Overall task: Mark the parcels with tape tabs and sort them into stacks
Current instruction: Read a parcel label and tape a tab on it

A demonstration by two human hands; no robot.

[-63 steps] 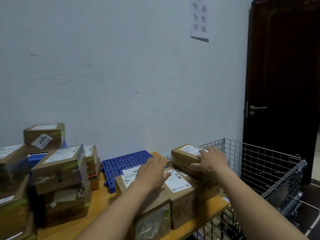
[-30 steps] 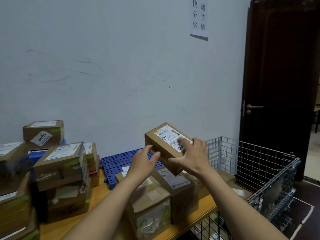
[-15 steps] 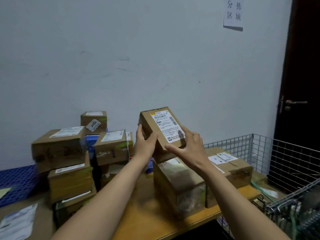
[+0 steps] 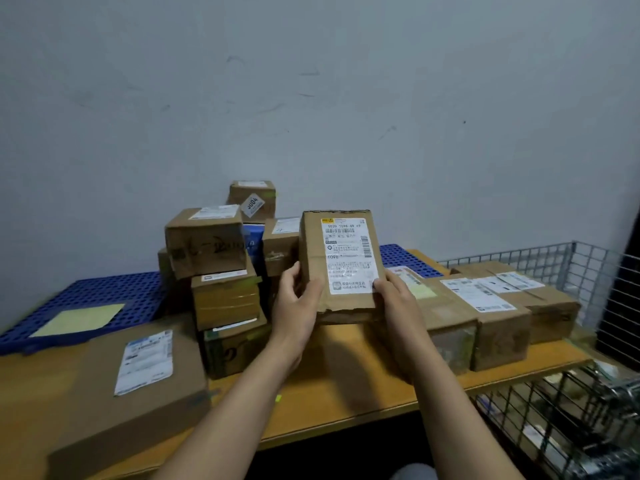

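You hold the parcel (image 4: 341, 268) just right of the stack (image 4: 221, 271), above the counter (image 4: 346, 393), with your left hand (image 4: 298, 306) and right hand (image 4: 398, 306) curling their fingers round its lower edges. This looks like the label (image 4: 348, 258) check; whether it is already marked is too blurred to tell. Next, mark it, then stack it. Bare counter lies in front of the stack, whose boxes sit unevenly.
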